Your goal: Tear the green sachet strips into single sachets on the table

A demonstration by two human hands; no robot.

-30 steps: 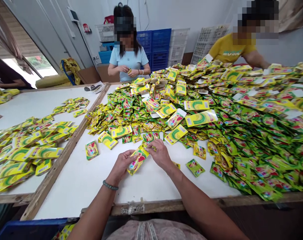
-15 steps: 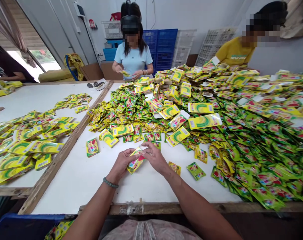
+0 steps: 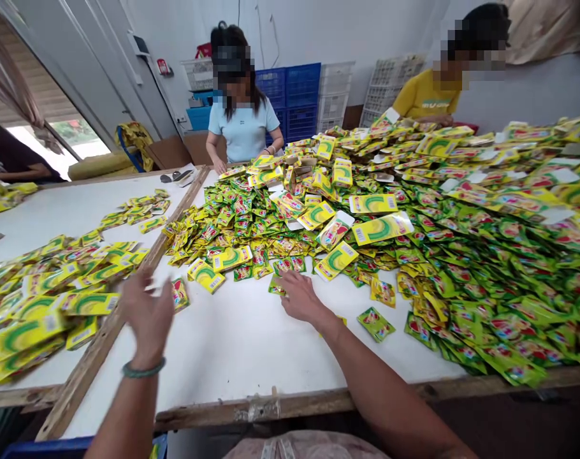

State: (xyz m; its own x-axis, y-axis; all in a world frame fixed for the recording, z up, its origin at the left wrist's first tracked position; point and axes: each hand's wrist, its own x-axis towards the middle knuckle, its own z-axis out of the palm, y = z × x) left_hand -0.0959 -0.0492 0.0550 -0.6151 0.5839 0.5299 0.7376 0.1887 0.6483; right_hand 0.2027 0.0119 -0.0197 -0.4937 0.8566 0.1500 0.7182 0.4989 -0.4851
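My left hand [image 3: 146, 312] hangs over the wooden divider [image 3: 92, 360] between two white tables, fingers spread and empty, smeared by motion. Just beyond it lies a single sachet [image 3: 180, 293], and to its left are filled yellow card packs [image 3: 41, 312]. My right hand [image 3: 297, 296] lies low on the white table [image 3: 232, 357], fingers stretched out, fingertips on a small green sachet [image 3: 275, 285] at the edge of the big heap of green and yellow sachets [image 3: 438, 242]. A loose sachet [image 3: 375, 322] lies to its right.
A person in a light-blue shirt [image 3: 245, 131] stands at the far side and a person in a yellow shirt [image 3: 421, 95] works at the back right. Blue crates [image 3: 294, 89] and white baskets stack against the wall. A blue bin [image 3: 41, 447] sits below the table's near edge.
The stack of sachets both hands held is gone from them. My left hand swung left toward the divider and the packs. My right hand reached forward to the heap's edge.
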